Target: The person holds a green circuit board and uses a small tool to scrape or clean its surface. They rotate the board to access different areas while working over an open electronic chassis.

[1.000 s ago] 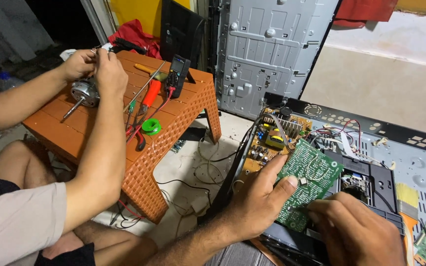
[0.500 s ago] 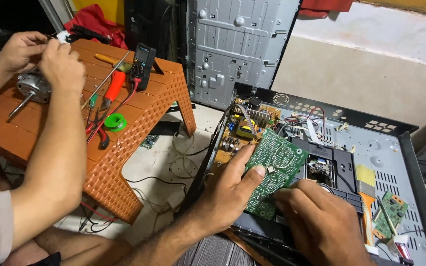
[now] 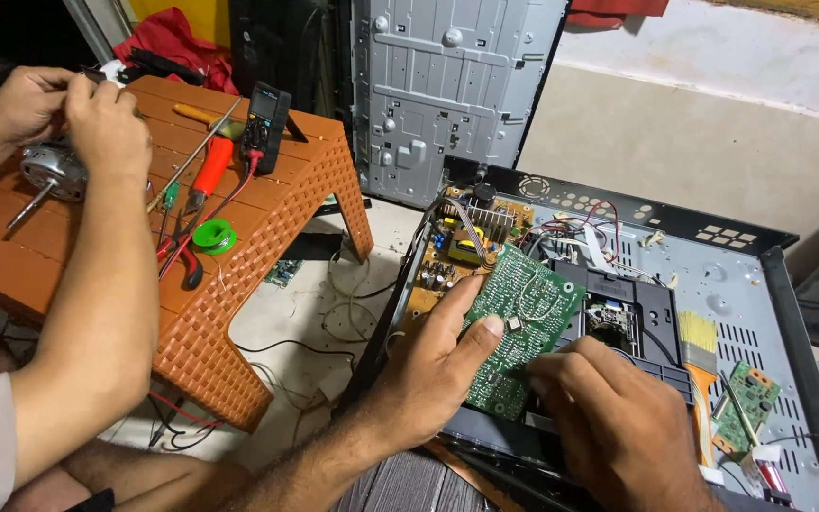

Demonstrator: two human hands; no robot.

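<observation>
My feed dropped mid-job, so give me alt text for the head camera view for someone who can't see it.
The left hand and right hand hold a green circuit board over an opened metal chassis. At left, another person's hands work above a small motor on an orange plastic stool.

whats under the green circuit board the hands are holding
The green circuit board sits tilted over the black drive unit inside the open grey chassis. The left hand and right hand hide whatever lies beneath its lower edge.
</observation>
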